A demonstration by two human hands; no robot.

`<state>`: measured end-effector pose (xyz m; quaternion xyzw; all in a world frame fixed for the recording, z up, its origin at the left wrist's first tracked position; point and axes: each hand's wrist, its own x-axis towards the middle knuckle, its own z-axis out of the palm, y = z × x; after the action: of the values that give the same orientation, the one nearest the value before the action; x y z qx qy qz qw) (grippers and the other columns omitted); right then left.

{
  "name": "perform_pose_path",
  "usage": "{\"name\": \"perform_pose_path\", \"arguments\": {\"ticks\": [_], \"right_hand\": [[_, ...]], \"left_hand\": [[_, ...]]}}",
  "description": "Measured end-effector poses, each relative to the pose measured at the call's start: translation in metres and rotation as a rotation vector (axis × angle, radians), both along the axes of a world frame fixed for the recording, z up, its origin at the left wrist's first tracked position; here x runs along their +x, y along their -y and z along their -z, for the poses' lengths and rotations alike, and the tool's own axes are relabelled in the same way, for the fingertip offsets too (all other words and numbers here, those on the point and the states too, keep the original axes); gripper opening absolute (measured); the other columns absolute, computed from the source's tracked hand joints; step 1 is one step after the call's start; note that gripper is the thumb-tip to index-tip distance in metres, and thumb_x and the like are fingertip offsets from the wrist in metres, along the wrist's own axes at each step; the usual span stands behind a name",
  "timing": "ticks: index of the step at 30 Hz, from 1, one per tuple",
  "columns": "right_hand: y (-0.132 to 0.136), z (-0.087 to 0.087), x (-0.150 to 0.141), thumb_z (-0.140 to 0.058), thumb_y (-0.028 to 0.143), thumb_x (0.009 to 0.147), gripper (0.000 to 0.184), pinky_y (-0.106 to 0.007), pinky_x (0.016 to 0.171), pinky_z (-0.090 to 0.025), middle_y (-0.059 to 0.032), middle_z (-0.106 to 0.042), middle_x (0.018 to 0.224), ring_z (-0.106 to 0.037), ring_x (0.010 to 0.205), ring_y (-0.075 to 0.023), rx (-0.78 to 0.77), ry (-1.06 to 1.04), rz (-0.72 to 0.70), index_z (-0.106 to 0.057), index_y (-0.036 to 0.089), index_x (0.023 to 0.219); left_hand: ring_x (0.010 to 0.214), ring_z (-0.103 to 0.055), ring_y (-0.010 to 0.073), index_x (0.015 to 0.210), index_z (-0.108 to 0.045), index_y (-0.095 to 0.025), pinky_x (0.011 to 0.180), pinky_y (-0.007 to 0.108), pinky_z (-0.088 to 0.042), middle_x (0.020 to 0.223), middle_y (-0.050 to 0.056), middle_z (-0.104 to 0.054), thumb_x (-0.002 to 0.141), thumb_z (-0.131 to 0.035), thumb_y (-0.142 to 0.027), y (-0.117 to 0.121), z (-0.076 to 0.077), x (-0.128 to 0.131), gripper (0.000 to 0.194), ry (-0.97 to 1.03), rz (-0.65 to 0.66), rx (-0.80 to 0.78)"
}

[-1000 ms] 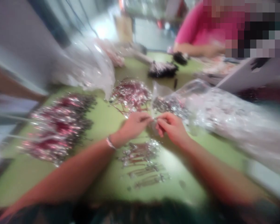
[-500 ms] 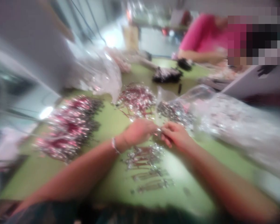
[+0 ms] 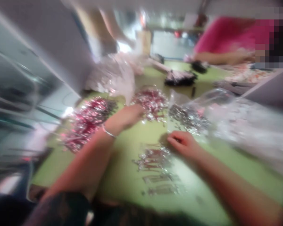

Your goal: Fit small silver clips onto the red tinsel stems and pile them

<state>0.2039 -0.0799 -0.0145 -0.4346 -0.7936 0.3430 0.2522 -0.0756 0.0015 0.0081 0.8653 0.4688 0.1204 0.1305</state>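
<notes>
My left hand [image 3: 132, 115], with a bracelet at the wrist, reaches to the near left edge of a pile of small red and silver pieces [image 3: 153, 102]. Its fingertips are blurred against the pile, so their grip is unclear. My right hand [image 3: 182, 141] is curled, thumb against forefinger, just above the green table [image 3: 127, 157]; whatever it pinches is too small to make out. Below it lie several thin silver and reddish pieces in rows [image 3: 155, 158]. Loose silver parts [image 3: 191, 119] lie beyond the right hand, by clear plastic.
A larger heap of pink and silver pieces [image 3: 89, 122] covers the table's left side. Clear plastic bags [image 3: 115, 73] stand behind it, and more plastic [image 3: 250, 125] spreads at right. A dark-tipped bundle [image 3: 180, 78] lies farther back. A person in pink [image 3: 224, 37] works across the table.
The hands were together over the rows, at a small shiny piece. My left hand has moved away to the red and silver pile; my right stays near the rows. The camera view has shifted.
</notes>
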Motion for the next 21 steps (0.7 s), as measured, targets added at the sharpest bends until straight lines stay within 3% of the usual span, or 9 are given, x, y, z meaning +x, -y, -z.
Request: {"name": "perform_pose_path", "arguments": {"ticks": [3, 6, 11, 14, 18, 20, 21], "right_hand": [[-0.005, -0.008, 0.007, -0.052, 0.038, 0.090, 0.030, -0.028, 0.059, -0.043, -0.0002, -0.064, 0.063, -0.057, 0.060, -0.0152, 0.057, -0.007, 0.160, -0.064, 0.022, 0.068], [-0.015, -0.015, 0.018, -0.054, 0.038, 0.087, 0.028, -0.029, 0.058, -0.043, -0.0006, -0.065, 0.063, -0.059, 0.060, -0.0165, 0.105, -0.025, 0.299, -0.065, 0.023, 0.067], [-0.032, -0.008, 0.037, -0.053, 0.044, 0.088, 0.033, -0.028, 0.052, -0.040, -0.0009, -0.062, 0.058, -0.054, 0.053, -0.0159, 0.081, -0.030, 0.456, -0.066, 0.023, 0.067], [-0.039, -0.001, 0.046, -0.054, 0.042, 0.087, 0.030, -0.029, 0.053, -0.038, -0.0010, -0.062, 0.058, -0.054, 0.054, -0.0161, 0.147, 0.105, 0.451, -0.066, 0.022, 0.068], [-0.045, 0.001, 0.052, -0.057, 0.035, 0.084, 0.020, -0.029, 0.056, -0.037, -0.0029, -0.067, 0.066, -0.057, 0.060, -0.0176, 0.267, 0.297, 0.392, -0.069, 0.022, 0.074], [-0.046, 0.000, 0.051, -0.055, 0.035, 0.085, 0.021, -0.029, 0.058, -0.037, -0.0039, -0.068, 0.069, -0.057, 0.062, -0.0178, 0.293, 0.338, 0.384, -0.069, 0.022, 0.076], [-0.046, 0.000, 0.051, -0.054, 0.035, 0.085, 0.022, -0.029, 0.058, -0.037, -0.0044, -0.068, 0.070, -0.057, 0.063, -0.0180, 0.303, 0.359, 0.377, -0.069, 0.022, 0.076]], "left_hand": [[0.072, -0.055, 0.0165, 0.081, -0.066, -0.019, 0.068, 0.028, -0.040, 0.082, 0.005, -0.066, 0.077, -0.056, -0.017, -0.003, 0.011, -0.004, 0.010, -0.050, 0.005, -0.057], [0.067, -0.053, 0.0157, 0.074, -0.065, -0.019, 0.065, 0.028, -0.038, 0.073, 0.003, -0.064, 0.076, -0.061, -0.021, -0.003, 0.017, 0.009, 0.005, -0.027, 0.034, -0.111], [0.073, -0.056, 0.0171, 0.078, -0.069, -0.018, 0.070, 0.029, -0.040, 0.079, 0.004, -0.066, 0.079, -0.060, -0.018, -0.003, 0.029, 0.034, 0.009, 0.102, 0.016, -0.031], [0.073, -0.056, 0.0181, 0.080, -0.071, -0.018, 0.070, 0.031, -0.041, 0.080, 0.005, -0.067, 0.077, -0.062, -0.017, -0.010, 0.028, 0.024, 0.010, 0.145, -0.072, -0.027], [0.079, -0.058, 0.0190, 0.087, -0.074, -0.018, 0.078, 0.033, -0.043, 0.085, 0.006, -0.069, 0.082, -0.058, -0.018, -0.013, 0.015, 0.010, 0.017, 0.302, -0.383, 0.119], [0.082, -0.058, 0.0183, 0.095, -0.074, -0.018, 0.080, 0.032, -0.044, 0.092, 0.006, -0.069, 0.085, -0.059, -0.023, -0.006, 0.011, 0.021, 0.019, 0.365, -0.340, 0.145], [0.084, -0.058, 0.0176, 0.098, -0.073, -0.018, 0.081, 0.032, -0.045, 0.093, 0.005, -0.069, 0.086, -0.059, -0.025, 0.000, 0.011, 0.032, 0.020, 0.363, -0.247, 0.129]]}}
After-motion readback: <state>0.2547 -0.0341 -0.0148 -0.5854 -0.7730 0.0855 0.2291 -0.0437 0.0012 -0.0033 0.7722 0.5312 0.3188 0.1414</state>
